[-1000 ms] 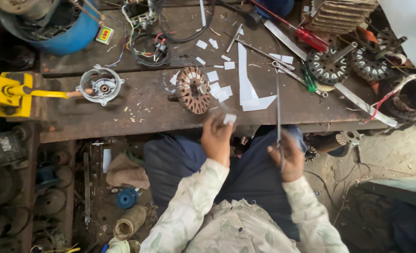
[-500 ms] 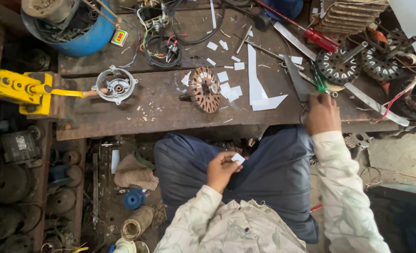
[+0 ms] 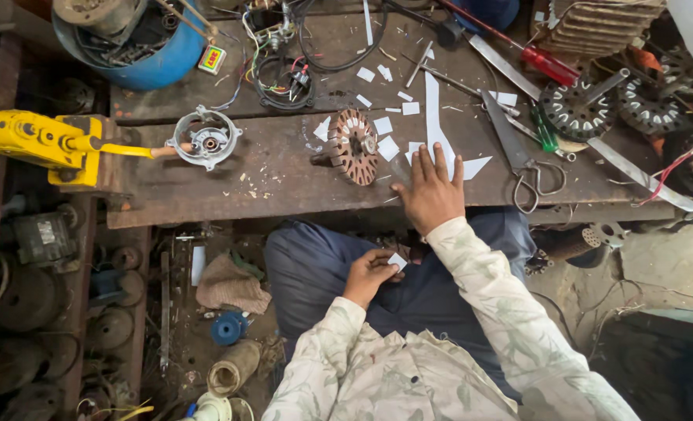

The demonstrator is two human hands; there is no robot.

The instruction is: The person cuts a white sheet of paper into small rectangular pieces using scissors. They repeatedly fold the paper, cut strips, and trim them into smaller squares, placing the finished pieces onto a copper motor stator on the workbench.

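Carefully, the left hand (image 3: 371,274) pinches a small white paper slip (image 3: 397,260) over the lap; the right hand (image 3: 432,191), fingers spread flat, presses the long white strip (image 3: 434,125) on the counter (image 3: 229,175); pin it firmly; half a second ago it gripped the scissors (image 3: 527,168), now set down.

Left hand (image 3: 371,274) pinching paper slip (image 3: 397,260); right hand (image 3: 432,193) flat on bench (image 3: 229,183)
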